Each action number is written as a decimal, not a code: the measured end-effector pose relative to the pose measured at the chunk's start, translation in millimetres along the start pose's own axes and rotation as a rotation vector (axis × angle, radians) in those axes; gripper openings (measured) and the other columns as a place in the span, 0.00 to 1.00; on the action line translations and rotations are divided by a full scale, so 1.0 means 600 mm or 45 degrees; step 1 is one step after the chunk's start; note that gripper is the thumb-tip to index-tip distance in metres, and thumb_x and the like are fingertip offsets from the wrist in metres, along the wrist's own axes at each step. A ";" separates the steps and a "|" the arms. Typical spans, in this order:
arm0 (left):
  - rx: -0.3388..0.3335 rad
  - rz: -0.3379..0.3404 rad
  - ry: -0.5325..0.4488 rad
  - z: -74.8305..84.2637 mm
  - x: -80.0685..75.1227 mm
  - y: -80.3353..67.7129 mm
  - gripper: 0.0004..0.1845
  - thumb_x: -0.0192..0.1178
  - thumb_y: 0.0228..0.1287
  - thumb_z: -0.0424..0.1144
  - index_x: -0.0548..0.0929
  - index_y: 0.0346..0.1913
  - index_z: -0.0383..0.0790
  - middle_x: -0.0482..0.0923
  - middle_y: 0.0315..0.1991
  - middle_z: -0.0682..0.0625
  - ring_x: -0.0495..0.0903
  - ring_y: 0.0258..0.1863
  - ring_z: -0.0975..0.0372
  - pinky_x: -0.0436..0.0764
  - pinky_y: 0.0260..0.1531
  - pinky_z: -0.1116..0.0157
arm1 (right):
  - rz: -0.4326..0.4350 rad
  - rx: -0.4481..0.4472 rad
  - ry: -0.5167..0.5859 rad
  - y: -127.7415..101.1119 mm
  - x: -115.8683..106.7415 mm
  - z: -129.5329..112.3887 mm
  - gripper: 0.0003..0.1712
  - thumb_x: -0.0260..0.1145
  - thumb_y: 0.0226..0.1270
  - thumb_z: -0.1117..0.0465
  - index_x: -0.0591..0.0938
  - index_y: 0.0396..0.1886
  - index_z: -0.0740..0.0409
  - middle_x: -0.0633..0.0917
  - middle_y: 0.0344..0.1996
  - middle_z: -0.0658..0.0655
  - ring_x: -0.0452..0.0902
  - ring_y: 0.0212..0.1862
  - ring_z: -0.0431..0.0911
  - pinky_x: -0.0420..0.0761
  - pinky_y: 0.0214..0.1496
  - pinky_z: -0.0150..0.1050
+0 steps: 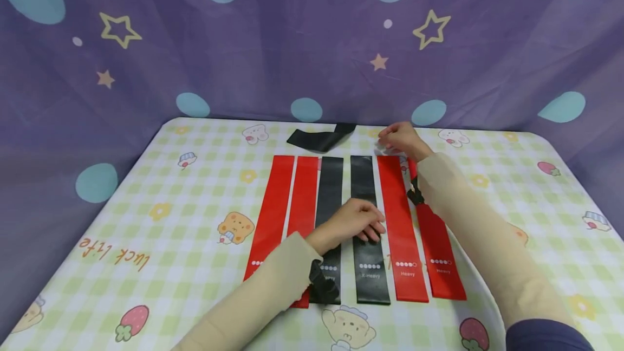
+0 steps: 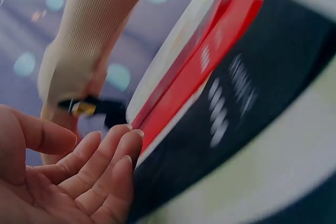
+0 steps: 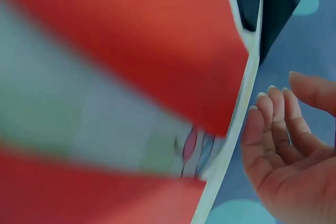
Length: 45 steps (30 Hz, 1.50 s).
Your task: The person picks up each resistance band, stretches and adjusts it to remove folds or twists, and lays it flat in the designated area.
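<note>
Flat red and black exercise bands lie side by side, lengthwise, on the table. Above the right-hand black band [image 1: 371, 280], printed X-Heavy, my left hand [image 1: 353, 218] hangs with loosely bent fingers and an empty palm, as the left wrist view shows. My right hand [image 1: 403, 138] is near the far end of a red band [image 1: 398, 221] printed Heavy, its fingers loosely curved around nothing in the right wrist view. The outermost red band [image 1: 436, 253] runs partly under my right forearm. Left of the middle are another black band [image 1: 333, 183] and two red bands [image 1: 280, 188], partly covered by my left arm.
A folded black band [image 1: 319, 141] lies at the table's back edge, one end reaching up to the purple curtain [image 1: 312, 42]. A checked cloth [image 1: 185, 221] with cartoon prints covers the table. Dark straps [image 1: 322, 283] sit on both wrists.
</note>
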State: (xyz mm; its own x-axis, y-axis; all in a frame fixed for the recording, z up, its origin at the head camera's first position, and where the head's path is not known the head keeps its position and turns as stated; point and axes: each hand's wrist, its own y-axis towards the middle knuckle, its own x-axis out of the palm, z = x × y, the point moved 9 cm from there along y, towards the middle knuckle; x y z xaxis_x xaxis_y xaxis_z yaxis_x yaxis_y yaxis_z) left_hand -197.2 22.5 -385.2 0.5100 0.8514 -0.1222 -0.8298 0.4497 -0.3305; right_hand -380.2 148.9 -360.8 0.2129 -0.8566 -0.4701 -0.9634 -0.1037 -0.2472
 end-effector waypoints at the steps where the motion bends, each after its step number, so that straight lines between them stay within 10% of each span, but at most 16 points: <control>1: -0.004 0.023 -0.006 -0.001 -0.013 0.004 0.12 0.49 0.69 0.33 0.81 0.43 0.30 0.86 0.35 0.39 0.81 0.21 0.65 0.78 0.23 0.71 | 0.006 -0.008 -0.004 0.000 0.006 -0.004 0.18 0.63 0.62 0.63 0.77 0.48 0.71 0.77 0.25 0.49 0.74 0.27 0.40 0.79 0.34 0.32; 18: -0.024 0.356 -0.189 -0.015 -0.148 0.052 0.13 0.48 0.68 0.33 0.76 0.47 0.26 0.84 0.38 0.36 0.79 0.19 0.67 0.82 0.26 0.71 | 0.059 -0.154 -0.158 0.005 0.090 -0.069 0.24 0.64 0.57 0.68 0.76 0.55 0.69 0.76 0.58 0.67 0.71 0.60 0.57 0.72 0.62 0.48; 33: -0.025 0.565 -0.318 -0.009 -0.225 0.063 0.16 0.48 0.69 0.31 0.74 0.55 0.24 0.83 0.36 0.39 0.79 0.21 0.68 0.80 0.24 0.76 | 0.175 -0.305 -0.557 0.001 0.126 -0.106 0.20 0.68 0.58 0.59 0.83 0.49 0.63 0.83 0.50 0.62 0.78 0.53 0.56 0.76 0.56 0.47; 41: -0.055 0.694 -0.312 -0.003 -0.242 0.063 0.20 0.48 0.67 0.31 0.70 0.61 0.27 0.77 0.46 0.40 0.78 0.35 0.61 0.82 0.46 0.66 | 0.141 -0.431 -0.314 -0.003 0.126 -0.118 0.15 0.69 0.59 0.58 0.85 0.39 0.67 0.86 0.39 0.62 0.79 0.38 0.51 0.77 0.42 0.40; 45: -0.001 0.799 -0.268 0.004 -0.259 0.058 0.21 0.50 0.62 0.29 0.73 0.59 0.28 0.76 0.38 0.43 0.74 0.29 0.61 0.79 0.39 0.67 | 0.069 -0.373 -0.117 -0.006 0.129 -0.123 0.15 0.69 0.60 0.59 0.83 0.41 0.66 0.84 0.41 0.62 0.77 0.42 0.49 0.75 0.44 0.38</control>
State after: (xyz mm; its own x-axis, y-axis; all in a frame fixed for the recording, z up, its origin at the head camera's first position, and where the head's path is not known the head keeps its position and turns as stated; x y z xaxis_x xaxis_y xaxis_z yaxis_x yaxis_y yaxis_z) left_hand -306.0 -93.5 -375.3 -0.1255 0.9864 -0.1065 -0.9549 -0.1492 -0.2567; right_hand -372.5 45.7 -333.5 0.1607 -0.8169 -0.5539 -0.9769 -0.2118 0.0288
